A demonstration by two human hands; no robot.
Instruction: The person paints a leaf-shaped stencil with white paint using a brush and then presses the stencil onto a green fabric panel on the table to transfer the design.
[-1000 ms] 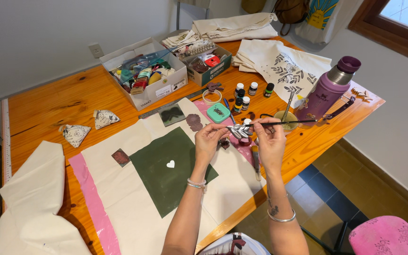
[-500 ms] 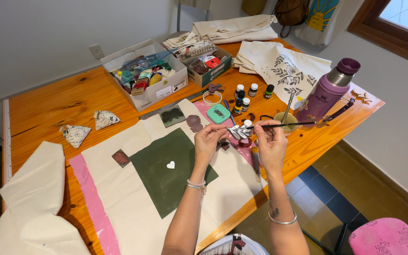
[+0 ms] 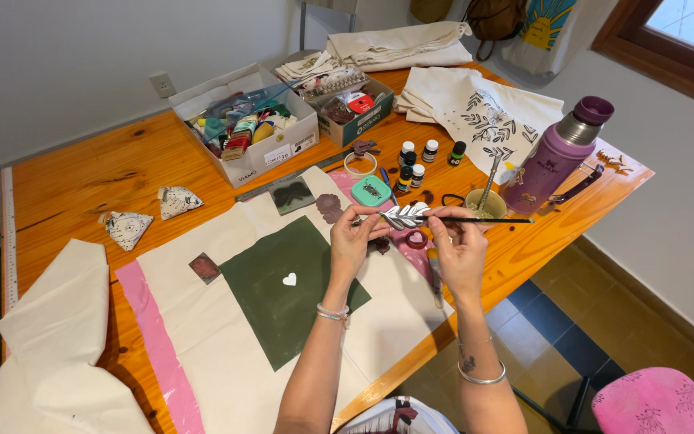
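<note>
My left hand (image 3: 353, 241) pinches a small leaf-shaped stamp (image 3: 403, 216) with a pale, ribbed face, held up above the cream cloth (image 3: 226, 354). My right hand (image 3: 459, 249) grips a thin dark paintbrush (image 3: 483, 219) level, its tip against the stamp. Below the hands lies a dark green painted square (image 3: 283, 285) with a small white heart (image 3: 289, 279) in it. Several small paint bottles (image 3: 419, 157) stand just beyond the hands.
A purple thermos (image 3: 560, 157) and a cup with a metal straw (image 3: 487, 201) stand at the right. Two boxes of supplies (image 3: 246, 133) sit at the back of the wooden table (image 3: 74, 177), with folded printed cloths (image 3: 475, 108) behind. A pink strip (image 3: 154, 337) edges the cloth.
Both hands stay close together over the cloth; the brush has shifted slightly against the stamp. Nothing else has moved.
</note>
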